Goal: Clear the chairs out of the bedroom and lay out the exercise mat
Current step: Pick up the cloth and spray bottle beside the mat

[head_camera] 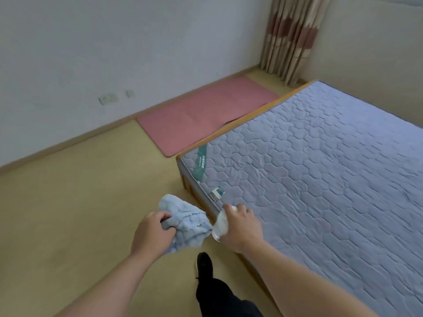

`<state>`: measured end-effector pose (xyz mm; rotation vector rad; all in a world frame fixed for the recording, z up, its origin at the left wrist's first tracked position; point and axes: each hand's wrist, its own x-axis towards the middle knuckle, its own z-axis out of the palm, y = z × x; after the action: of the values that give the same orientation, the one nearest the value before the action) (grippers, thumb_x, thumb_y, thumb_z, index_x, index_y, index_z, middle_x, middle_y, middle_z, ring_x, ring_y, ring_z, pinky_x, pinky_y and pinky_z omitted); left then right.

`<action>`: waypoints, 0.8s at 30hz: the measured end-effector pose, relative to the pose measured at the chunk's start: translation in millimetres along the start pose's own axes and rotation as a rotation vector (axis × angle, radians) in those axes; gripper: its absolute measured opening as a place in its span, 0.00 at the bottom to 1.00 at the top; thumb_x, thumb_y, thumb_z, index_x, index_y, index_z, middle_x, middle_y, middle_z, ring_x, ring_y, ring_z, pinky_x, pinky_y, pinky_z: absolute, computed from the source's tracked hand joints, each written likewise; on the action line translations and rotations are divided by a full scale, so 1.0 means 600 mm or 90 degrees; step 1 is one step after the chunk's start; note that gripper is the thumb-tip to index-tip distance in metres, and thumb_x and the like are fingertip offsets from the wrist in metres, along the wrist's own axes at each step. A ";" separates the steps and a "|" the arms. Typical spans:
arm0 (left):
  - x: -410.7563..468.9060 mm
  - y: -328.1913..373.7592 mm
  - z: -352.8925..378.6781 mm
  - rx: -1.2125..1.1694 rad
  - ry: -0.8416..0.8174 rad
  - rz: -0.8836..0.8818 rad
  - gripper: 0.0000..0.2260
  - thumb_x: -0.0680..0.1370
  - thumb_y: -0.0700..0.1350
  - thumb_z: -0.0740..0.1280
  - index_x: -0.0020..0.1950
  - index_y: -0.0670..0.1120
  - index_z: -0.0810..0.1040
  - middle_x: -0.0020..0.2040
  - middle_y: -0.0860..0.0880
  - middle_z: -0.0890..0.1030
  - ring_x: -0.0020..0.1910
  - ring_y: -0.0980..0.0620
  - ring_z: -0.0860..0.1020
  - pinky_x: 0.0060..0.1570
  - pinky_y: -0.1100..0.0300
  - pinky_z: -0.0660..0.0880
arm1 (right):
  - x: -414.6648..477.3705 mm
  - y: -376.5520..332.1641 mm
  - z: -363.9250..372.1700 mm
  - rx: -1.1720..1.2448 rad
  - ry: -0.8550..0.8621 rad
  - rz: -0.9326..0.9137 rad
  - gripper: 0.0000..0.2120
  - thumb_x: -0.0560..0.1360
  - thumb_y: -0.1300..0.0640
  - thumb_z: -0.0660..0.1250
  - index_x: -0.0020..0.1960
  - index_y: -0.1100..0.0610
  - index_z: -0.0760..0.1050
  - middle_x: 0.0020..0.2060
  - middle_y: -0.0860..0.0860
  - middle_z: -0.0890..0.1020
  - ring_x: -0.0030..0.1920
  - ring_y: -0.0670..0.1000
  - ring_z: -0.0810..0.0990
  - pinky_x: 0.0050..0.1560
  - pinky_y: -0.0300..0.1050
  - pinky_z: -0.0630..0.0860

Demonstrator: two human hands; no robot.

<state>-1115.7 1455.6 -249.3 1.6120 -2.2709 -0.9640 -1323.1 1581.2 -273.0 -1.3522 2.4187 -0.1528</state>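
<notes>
Floor (80,202): left hand (152,234) grips towel (185,220), right hand (242,227) bottle (220,225)

mattress: pale blue quilted mattress (320,179) on wooden bed frame (186,179)
curtain: beige-maroon pleated curtain (290,35), far corner
cloth: crumpled light-blue cloth (187,225)
bottle: white plastic bottle (220,225)

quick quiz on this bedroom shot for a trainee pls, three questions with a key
1. True or false: the pink mat lies flat on the floor beside the bed.
2. What is in the grip of the left hand? A) a blue cloth B) a chair leg C) a pillow
3. Fill in: the white container is held in the ____ hand.

Key: 1 true; 2 A; 3 right, meaning the right hand.
</notes>
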 end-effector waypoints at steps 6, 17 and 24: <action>0.222 -0.076 -0.133 0.058 0.016 -0.090 0.06 0.69 0.47 0.68 0.38 0.59 0.78 0.44 0.60 0.78 0.40 0.62 0.77 0.38 0.60 0.77 | 0.269 -0.156 -0.031 -0.012 -0.069 -0.074 0.37 0.67 0.44 0.72 0.70 0.45 0.59 0.63 0.54 0.68 0.62 0.59 0.70 0.52 0.51 0.74; 0.653 -0.172 -0.298 0.024 0.038 -0.098 0.08 0.70 0.48 0.69 0.46 0.60 0.79 0.49 0.58 0.79 0.44 0.62 0.78 0.41 0.61 0.76 | 0.701 -0.397 -0.089 0.012 -0.069 -0.034 0.37 0.66 0.46 0.72 0.69 0.44 0.58 0.61 0.54 0.69 0.60 0.59 0.71 0.49 0.51 0.75; 0.968 -0.174 -0.398 0.056 -0.044 0.030 0.10 0.70 0.46 0.71 0.42 0.61 0.76 0.47 0.58 0.76 0.45 0.58 0.78 0.44 0.60 0.76 | 0.909 -0.501 -0.120 0.077 -0.017 0.121 0.37 0.66 0.46 0.71 0.70 0.42 0.57 0.62 0.53 0.69 0.60 0.58 0.70 0.48 0.50 0.76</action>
<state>-1140.7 819.9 -248.2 1.5740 -2.4177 -0.9344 -1367.4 956.0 -267.6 -1.0586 2.4563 -0.2256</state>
